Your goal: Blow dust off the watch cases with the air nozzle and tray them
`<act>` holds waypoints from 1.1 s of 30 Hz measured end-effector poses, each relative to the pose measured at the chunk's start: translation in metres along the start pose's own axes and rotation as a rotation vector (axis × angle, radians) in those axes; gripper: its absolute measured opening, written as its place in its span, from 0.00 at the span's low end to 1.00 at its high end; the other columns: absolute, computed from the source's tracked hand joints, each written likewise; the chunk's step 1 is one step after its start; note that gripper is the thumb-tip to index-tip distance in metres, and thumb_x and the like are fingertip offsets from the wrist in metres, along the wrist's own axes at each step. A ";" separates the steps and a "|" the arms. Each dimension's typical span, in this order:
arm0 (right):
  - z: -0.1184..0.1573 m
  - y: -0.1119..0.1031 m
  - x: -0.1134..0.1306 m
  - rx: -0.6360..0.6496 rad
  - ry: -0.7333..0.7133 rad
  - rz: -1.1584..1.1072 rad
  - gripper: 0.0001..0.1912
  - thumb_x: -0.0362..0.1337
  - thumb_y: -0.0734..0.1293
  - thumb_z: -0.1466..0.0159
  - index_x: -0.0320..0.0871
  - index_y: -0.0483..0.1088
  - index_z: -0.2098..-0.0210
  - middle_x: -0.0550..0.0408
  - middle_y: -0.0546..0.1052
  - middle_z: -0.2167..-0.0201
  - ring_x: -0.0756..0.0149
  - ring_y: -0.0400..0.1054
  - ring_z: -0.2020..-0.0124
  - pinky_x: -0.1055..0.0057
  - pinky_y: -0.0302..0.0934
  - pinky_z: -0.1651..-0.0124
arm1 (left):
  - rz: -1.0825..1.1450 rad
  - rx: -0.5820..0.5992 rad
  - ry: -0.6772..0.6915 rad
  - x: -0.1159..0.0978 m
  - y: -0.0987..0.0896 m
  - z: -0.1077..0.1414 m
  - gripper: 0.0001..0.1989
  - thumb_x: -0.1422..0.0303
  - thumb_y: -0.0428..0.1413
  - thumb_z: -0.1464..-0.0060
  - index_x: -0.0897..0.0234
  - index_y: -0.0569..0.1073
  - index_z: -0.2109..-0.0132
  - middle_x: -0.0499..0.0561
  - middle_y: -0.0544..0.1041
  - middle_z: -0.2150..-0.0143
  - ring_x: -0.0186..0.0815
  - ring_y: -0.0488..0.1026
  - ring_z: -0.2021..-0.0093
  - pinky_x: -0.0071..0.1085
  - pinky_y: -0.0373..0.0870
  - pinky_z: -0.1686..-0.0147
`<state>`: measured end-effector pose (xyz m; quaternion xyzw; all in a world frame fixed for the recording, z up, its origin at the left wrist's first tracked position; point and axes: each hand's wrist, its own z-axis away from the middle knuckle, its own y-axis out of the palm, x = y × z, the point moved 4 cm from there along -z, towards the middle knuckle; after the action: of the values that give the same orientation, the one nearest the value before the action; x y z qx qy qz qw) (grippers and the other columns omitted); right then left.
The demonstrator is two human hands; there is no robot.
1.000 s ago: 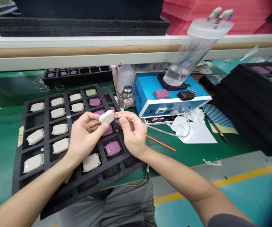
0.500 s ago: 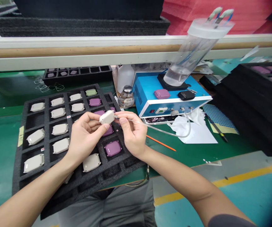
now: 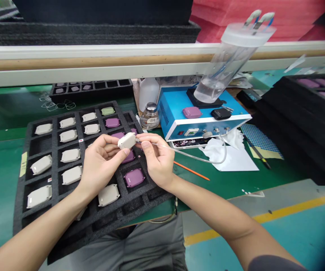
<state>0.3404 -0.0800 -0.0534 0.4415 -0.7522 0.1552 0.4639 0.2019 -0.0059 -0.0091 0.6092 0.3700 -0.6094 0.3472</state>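
Note:
Between the thumb and fingers of my left hand is a cream watch case, held tilted above the foam tray. My right hand pinches the end of a clear tube, whose tip meets the right edge of the case. Whether the tip goes into the case or only touches it, I cannot tell. The tube curves back to the front of a blue machine. Below my hands lies a black foam tray with cream, purple and green watch cases in its pockets, such as a purple case.
A clear cylinder with liquid stands on the machine, beside another purple case and a black case. Left of it are a glass bottle and a white bottle. An orange stick and white paper lie to the right.
The view has shifted very slightly. Both hands keep the same hold on the watch case and the tube, with the tube tip still at the case's edge.

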 end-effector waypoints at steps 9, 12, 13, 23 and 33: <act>0.001 -0.003 0.001 -0.033 0.089 0.085 0.12 0.44 0.66 0.28 0.47 0.78 0.54 0.52 0.83 0.57 0.65 0.79 0.64 0.68 0.76 0.61 | 0.278 0.050 -0.140 0.010 0.000 -0.003 0.20 0.68 0.70 0.51 0.64 0.74 0.52 0.52 0.82 0.53 0.34 0.82 0.59 0.24 0.77 0.61; 0.002 -0.002 0.005 0.023 0.082 0.171 0.10 0.43 0.69 0.31 0.46 0.80 0.57 0.52 0.84 0.59 0.61 0.80 0.60 0.66 0.76 0.57 | 0.317 0.109 -0.152 0.012 0.006 0.001 0.19 0.68 0.70 0.52 0.64 0.71 0.56 0.51 0.81 0.55 0.36 0.83 0.59 0.29 0.79 0.59; 0.002 -0.002 0.006 0.034 0.085 0.201 0.10 0.43 0.69 0.32 0.45 0.81 0.58 0.51 0.84 0.59 0.60 0.80 0.60 0.65 0.76 0.57 | 0.308 0.134 -0.141 0.013 0.008 0.002 0.20 0.67 0.70 0.52 0.63 0.70 0.56 0.51 0.80 0.56 0.36 0.82 0.60 0.30 0.79 0.60; -0.009 0.002 0.008 0.185 0.207 0.146 0.10 0.41 0.70 0.38 0.43 0.82 0.63 0.54 0.84 0.68 0.63 0.78 0.70 0.68 0.73 0.66 | 0.162 0.137 -0.068 0.011 0.004 0.003 0.25 0.66 0.70 0.55 0.64 0.75 0.49 0.54 0.81 0.54 0.37 0.79 0.59 0.25 0.75 0.68; -0.012 -0.005 0.008 0.322 0.320 0.189 0.11 0.42 0.73 0.40 0.43 0.83 0.63 0.52 0.85 0.66 0.60 0.81 0.67 0.65 0.75 0.61 | 0.225 0.147 -0.081 0.018 0.000 0.005 0.26 0.68 0.71 0.58 0.68 0.78 0.50 0.54 0.82 0.58 0.35 0.79 0.64 0.27 0.76 0.68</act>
<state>0.3494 -0.0796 -0.0413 0.4071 -0.6727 0.3840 0.4842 0.1994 -0.0101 -0.0275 0.6455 0.2392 -0.6162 0.3826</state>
